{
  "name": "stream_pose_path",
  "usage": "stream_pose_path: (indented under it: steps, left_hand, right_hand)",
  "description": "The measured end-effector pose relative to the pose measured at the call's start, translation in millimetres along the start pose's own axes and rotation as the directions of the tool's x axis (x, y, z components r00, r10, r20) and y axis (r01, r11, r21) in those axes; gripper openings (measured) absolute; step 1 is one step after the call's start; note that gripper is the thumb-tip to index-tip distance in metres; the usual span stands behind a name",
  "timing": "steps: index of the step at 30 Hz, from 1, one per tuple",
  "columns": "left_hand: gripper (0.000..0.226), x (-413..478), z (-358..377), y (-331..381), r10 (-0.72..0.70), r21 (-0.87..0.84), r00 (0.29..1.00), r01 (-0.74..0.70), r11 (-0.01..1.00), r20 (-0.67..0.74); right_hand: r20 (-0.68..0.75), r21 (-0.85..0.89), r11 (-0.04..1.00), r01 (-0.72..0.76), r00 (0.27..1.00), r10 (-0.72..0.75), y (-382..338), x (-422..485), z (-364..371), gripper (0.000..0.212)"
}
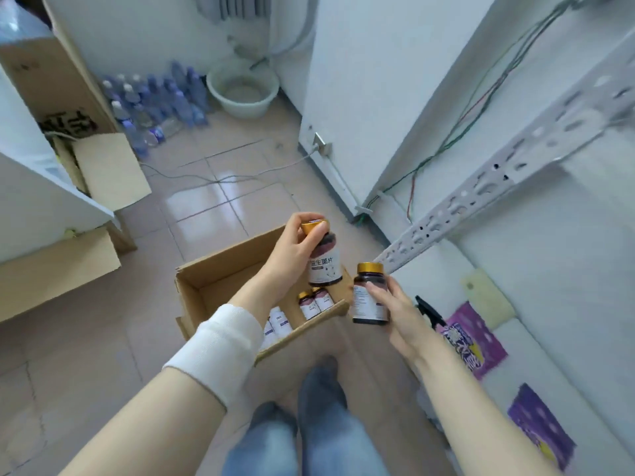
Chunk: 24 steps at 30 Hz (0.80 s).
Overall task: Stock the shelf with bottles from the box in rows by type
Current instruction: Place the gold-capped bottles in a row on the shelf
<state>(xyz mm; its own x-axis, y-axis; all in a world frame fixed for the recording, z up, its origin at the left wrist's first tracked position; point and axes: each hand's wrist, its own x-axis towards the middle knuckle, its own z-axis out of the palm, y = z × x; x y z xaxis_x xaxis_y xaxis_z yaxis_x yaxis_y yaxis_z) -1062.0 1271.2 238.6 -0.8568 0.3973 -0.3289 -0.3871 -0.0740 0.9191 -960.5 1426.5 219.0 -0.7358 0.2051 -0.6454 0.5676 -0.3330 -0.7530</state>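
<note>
The box [220, 269] sits on the floor [220, 201] before me at 12 o'clock, with more bottles [312, 304] inside along its near right side. My left grip [292, 249] holds a first bottle [324, 266] above the box. My right grip [395, 310] holds a second bottle [369, 297] just beside it at 1 o'clock. The shelf rail [481, 190] runs off toward 2 o'clock. Water bottles [154, 101] stand far off on the floor at 11 o'clock, with a basin [242, 89] just right of them.

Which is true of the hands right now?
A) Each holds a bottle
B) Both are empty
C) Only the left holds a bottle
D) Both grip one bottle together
A: the left hand grips a white-label bottle by its cap over the box, and the right hand holds a dark bottle.
</note>
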Motion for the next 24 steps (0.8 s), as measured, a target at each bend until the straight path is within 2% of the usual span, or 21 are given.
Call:
stream_pose_path:
  steps: [5,12,16,19,22,23,24]
  left_hand:
    - [0.016,-47.5,65.5,38.5,0.043,0.051,0.975,-0.056,0.997,0.217]
    - [0.015,-134.0,186.9,82.8,0.103,-0.011,0.872,-0.112,0.994,0.479]
    - [0.015,-205.1,270.9,89.8,0.131,-0.033,0.768,-0.142,0.989,0.627]
    - [0.014,-274.4,339.3,88.1,0.153,-0.043,0.669,-0.178,0.983,0.727]
    - [0.017,-344.5,402.7,81.3,0.174,-0.027,0.578,-0.253,0.967,0.798]
    - [0.017,-365.6,423.6,77.6,0.174,-0.020,0.541,-0.280,0.960,0.823]
    - [0.016,-386.4,443.3,74.0,0.168,-0.015,0.508,-0.292,0.956,0.845]
  right_hand:
    - [-0.081,0.061,0.983,0.173,0.982,-0.168,-9.4,-90.9,-34.8,0.040]
    - [-0.264,0.025,0.908,0.419,0.879,-0.398,-12.5,-241.9,-104.3,0.036]
    - [-0.387,-0.009,0.849,0.528,0.781,-0.490,2.7,-337.5,-154.9,0.057]
    - [-0.466,-0.075,0.806,0.587,0.694,-0.549,22.8,-415.1,-197.7,0.052]
    - [-0.549,-0.126,0.757,0.641,0.591,-0.591,46.6,-492.6,-238.8,0.073]
    - [-0.582,-0.133,0.748,0.650,0.560,-0.590,54.5,-516.5,-253.0,0.070]
    - [-0.613,-0.133,0.743,0.655,0.535,-0.581,62.9,-539.4,-266.9,0.057]
